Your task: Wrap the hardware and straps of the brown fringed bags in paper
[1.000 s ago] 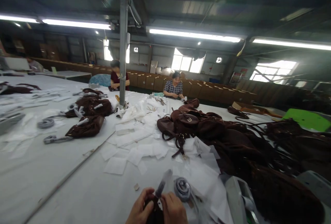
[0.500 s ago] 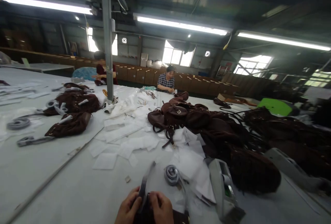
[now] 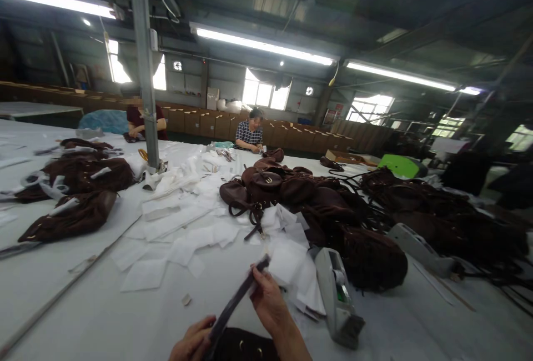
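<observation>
At the left of the white worktable [image 3: 83, 316], two dark brown bags [image 3: 75, 219] [image 3: 87, 175] lie one in front of the other, pale wrapped pieces on them. A long seam-like strip [image 3: 75, 283] slants across the top from the near left. A metal post [image 3: 145, 72] rises near the far edge, and behind it a person in a maroon top [image 3: 133, 119] is at that edge. White sheets [image 3: 144, 275] spread over the middle, with a small beige scrap [image 3: 186, 299] apart from them, closer to the near edge.

Toward the middle of the near edge, the left hand [image 3: 194, 341] has its fingers closed round the lower part of a dark strap [image 3: 233, 305], which slants up to the right. Below the strap a dark brown bag with gold-coloured eyelets [image 3: 250, 339] shows in part; whether the two are joined cannot be told. The right hand [image 3: 266, 300] pinches the strap's upper end, above the tabletop.

A person in a checked shirt [image 3: 249, 134] is at the far edge, beyond a heap of brown bags [image 3: 266, 183]. Just beside the sheets stands a grey tape dispenser [image 3: 339, 300]; farther right come a second dispenser [image 3: 420, 247], another dark heap of bags [image 3: 416, 194] and, behind that, a bright green object [image 3: 398, 165]
</observation>
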Demonstrator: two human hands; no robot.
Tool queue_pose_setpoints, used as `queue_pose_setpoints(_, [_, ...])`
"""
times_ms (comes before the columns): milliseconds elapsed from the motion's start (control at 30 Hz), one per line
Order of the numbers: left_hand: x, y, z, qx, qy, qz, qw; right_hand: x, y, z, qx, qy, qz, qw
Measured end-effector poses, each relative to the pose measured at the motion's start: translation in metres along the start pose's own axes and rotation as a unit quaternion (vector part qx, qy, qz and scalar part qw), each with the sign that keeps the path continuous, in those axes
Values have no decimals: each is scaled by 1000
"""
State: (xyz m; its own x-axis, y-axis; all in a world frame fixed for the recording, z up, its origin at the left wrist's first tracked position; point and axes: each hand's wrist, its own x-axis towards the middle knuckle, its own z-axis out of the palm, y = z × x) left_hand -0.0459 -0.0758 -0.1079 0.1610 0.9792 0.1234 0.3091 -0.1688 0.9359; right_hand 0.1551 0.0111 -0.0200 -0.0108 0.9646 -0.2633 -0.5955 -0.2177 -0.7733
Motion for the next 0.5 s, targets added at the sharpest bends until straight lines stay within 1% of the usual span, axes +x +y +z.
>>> queue_pose_setpoints(100, [6,-11,3,7,25,12,1000,3,-21,-8,-26,7,-24,999])
queue_pose_setpoints(233, [10,-12,1,18,10,30,999,4,-31,-14,-43,9,-39,998])
queue_pose_setpoints(333, [10,-11,-1,30,-3,57,998,1,-37,-13,-61,-15,-57,996])
queue_pose_setpoints(400, [10,-15,-1,39,-3,70,997,-1,-43,-12,-94,-30,-82,992])
queue_pose_setpoints(500, [11,-25,-1,56,-1,77,996,-4,-50,-12,-142,-31,-122,982])
